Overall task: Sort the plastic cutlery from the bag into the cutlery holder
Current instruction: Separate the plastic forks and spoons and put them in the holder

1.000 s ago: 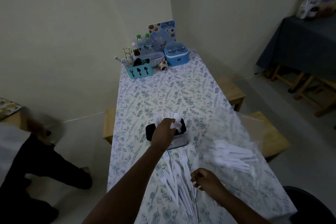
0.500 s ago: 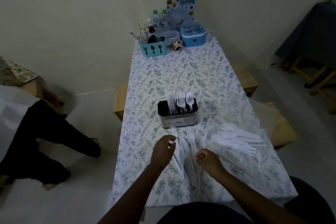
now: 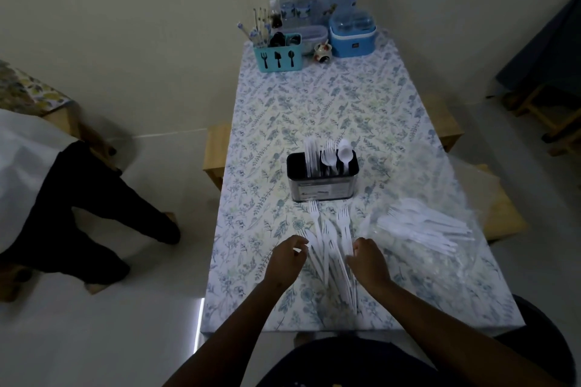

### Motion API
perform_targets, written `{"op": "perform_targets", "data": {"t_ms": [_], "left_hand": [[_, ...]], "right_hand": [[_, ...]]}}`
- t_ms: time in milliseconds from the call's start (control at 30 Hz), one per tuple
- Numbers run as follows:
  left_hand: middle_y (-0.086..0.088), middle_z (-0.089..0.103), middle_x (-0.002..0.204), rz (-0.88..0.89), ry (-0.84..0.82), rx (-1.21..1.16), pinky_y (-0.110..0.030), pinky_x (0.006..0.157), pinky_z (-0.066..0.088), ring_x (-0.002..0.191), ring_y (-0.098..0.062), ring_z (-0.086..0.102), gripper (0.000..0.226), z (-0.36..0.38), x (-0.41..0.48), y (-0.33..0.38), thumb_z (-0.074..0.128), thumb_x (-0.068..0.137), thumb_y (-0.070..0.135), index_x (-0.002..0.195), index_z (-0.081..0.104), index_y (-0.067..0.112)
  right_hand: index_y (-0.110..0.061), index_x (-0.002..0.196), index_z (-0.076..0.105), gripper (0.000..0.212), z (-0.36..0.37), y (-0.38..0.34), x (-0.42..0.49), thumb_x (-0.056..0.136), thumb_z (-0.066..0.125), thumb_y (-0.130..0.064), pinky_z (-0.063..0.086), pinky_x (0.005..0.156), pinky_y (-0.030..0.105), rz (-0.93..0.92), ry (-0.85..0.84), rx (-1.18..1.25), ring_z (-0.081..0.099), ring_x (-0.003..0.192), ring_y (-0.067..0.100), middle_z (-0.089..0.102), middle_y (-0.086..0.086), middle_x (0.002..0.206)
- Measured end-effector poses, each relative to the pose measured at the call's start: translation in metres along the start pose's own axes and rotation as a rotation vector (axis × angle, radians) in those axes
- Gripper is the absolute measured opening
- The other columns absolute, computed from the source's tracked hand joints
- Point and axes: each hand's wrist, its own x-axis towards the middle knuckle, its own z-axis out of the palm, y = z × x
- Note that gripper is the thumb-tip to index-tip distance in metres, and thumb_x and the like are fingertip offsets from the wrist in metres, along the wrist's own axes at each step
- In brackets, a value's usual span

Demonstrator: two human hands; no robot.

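A black and steel cutlery holder (image 3: 322, 185) stands mid-table with white knives, forks and spoons upright in its compartments. In front of it a loose pile of white plastic forks (image 3: 333, 245) lies on the floral tablecloth. My left hand (image 3: 287, 258) hovers at the pile's left edge, fingers loosely curled and apart, their tips by a white piece. My right hand (image 3: 369, 259) is curled over the pile's right edge; whether it grips anything is hidden. The clear plastic bag (image 3: 465, 198) lies to the right with more white cutlery (image 3: 421, 229) inside.
At the table's far end stand a turquoise cutlery caddy (image 3: 278, 58), water bottles (image 3: 292, 6), a blue lidded container (image 3: 352, 33) and a small figurine (image 3: 322, 53). Wooden stools (image 3: 215, 148) flank the table. A person's legs (image 3: 81, 214) are on the floor at left.
My left hand has come back from the holder down to the fork pile. The view has tilted down and shifted left. The right hand stays at the pile.
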Motion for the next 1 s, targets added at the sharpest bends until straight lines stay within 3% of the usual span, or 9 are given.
{"op": "perform_targets", "data": {"t_ms": [167,433,600,767,800,900,1000], "left_hand": [[-0.001,0.068,0.105,-0.013,-0.031,-0.015,-0.031,0.077,0.052,0.085,-0.013,0.065,0.021,0.004,0.007,0.001,0.053,0.097,0.029,0.11,0.064,0.016],[0.001,0.067,0.105,-0.033,-0.028,-0.007,-0.01,0.066,0.042,0.082,-0.004,0.06,0.021,0.004,0.007,0.006,0.054,0.097,0.028,0.11,0.064,0.017],[0.004,0.067,0.098,-0.044,-0.013,-0.044,-0.01,0.068,0.043,0.084,-0.005,0.062,0.018,0.003,0.007,0.006,0.057,0.095,0.026,0.106,0.065,0.016],[-0.001,0.067,0.097,-0.137,-0.011,-0.208,-0.033,0.074,0.056,0.085,-0.018,0.068,0.017,0.003,0.013,0.007,0.06,0.093,0.025,0.107,0.064,0.014],[-0.005,0.068,0.098,-0.17,-0.007,-0.259,-0.034,0.072,0.056,0.085,-0.02,0.068,0.018,0.003,0.014,0.009,0.06,0.093,0.024,0.108,0.064,0.014],[-0.011,0.066,0.099,-0.278,-0.028,-0.434,-0.024,0.067,0.054,0.082,-0.018,0.065,0.026,0.004,0.017,0.015,0.062,0.093,0.022,0.114,0.059,0.008],[-0.011,0.064,0.102,-0.419,-0.078,-0.587,-0.024,0.07,0.054,0.084,-0.019,0.064,0.033,0.007,0.022,0.021,0.061,0.093,0.023,0.121,0.055,0.006]], "right_hand": [[-0.004,0.094,0.057,0.024,0.004,-0.005,0.004,0.083,0.063,-0.025,0.045,0.073,0.033,0.035,-0.011,-0.064,0.056,0.095,0.029,0.057,0.012,0.1],[0.002,0.09,0.06,0.027,0.006,-0.005,0.007,0.079,0.06,-0.023,0.036,0.066,0.025,0.062,-0.024,-0.053,0.061,0.091,0.031,0.061,0.017,0.095],[0.002,0.093,0.058,0.024,0.003,-0.003,0.008,0.081,0.059,-0.019,0.035,0.069,0.025,0.03,-0.028,-0.076,0.059,0.094,0.029,0.059,0.016,0.1],[-0.002,0.084,0.059,0.02,-0.006,0.003,0.004,0.08,0.059,-0.021,0.034,0.065,0.025,-0.021,-0.062,-0.088,0.058,0.086,0.027,0.06,0.013,0.088],[-0.006,0.075,0.055,0.017,-0.008,0.003,0.001,0.079,0.059,-0.022,0.033,0.061,0.025,-0.034,-0.073,-0.1,0.056,0.079,0.024,0.057,0.01,0.08],[-0.017,0.051,0.035,0.036,-0.008,0.004,-0.009,0.075,0.063,-0.017,0.03,0.048,0.027,-0.099,-0.092,-0.081,0.048,0.059,0.017,0.041,-0.001,0.056],[-0.016,0.057,0.044,0.028,-0.01,0.001,-0.02,0.075,0.065,-0.016,0.043,0.058,0.031,-0.15,-0.103,-0.011,0.055,0.064,0.019,0.054,0.005,0.064]]}}
